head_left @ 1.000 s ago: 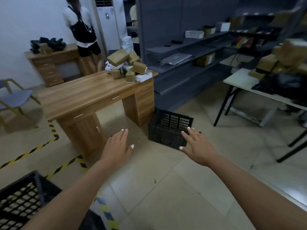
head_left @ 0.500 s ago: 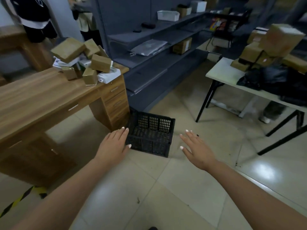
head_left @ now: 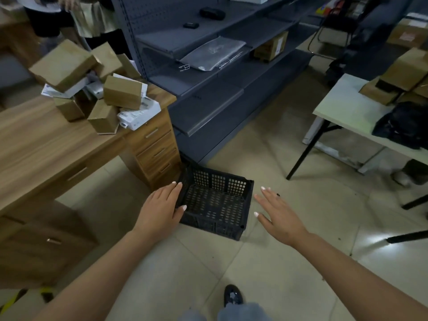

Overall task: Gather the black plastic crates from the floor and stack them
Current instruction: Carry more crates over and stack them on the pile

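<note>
Both hands have closed in on the crate (head_left: 215, 202) on the floor by the desk (head_left: 46, 144), left hand (head_left: 159, 209) at its rim, right hand (head_left: 278, 216) just beside, fingers straight, holding nothing, ready to grip.

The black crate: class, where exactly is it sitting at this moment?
In the head view the black crate sits on the tiled floor at lower centre, beside the wooden desk's drawers, between the open left hand and right hand.
</note>
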Demonstrator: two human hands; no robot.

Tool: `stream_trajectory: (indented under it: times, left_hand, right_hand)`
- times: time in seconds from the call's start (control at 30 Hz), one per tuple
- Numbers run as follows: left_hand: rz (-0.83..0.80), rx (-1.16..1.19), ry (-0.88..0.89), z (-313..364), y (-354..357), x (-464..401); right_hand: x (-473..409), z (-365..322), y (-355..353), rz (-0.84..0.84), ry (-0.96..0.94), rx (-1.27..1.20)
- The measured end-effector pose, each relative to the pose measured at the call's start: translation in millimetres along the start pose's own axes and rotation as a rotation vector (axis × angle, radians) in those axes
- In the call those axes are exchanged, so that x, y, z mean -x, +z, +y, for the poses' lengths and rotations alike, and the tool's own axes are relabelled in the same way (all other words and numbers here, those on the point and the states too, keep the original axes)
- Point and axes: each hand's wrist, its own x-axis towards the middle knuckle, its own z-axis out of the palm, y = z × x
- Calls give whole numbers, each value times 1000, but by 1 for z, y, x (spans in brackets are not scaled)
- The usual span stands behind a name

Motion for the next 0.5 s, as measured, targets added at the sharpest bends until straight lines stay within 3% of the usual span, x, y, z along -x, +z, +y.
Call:
stream_trajectory:
  times: [0.33,0.5]
  left_hand:
    - [-169,103,-35,-73,33,-148]
    - [-296,71,47,-123,80,-227]
  right_hand:
    - [-142,32,15,-143,159,44]
    - [-196,30,66,-129,342,-31]
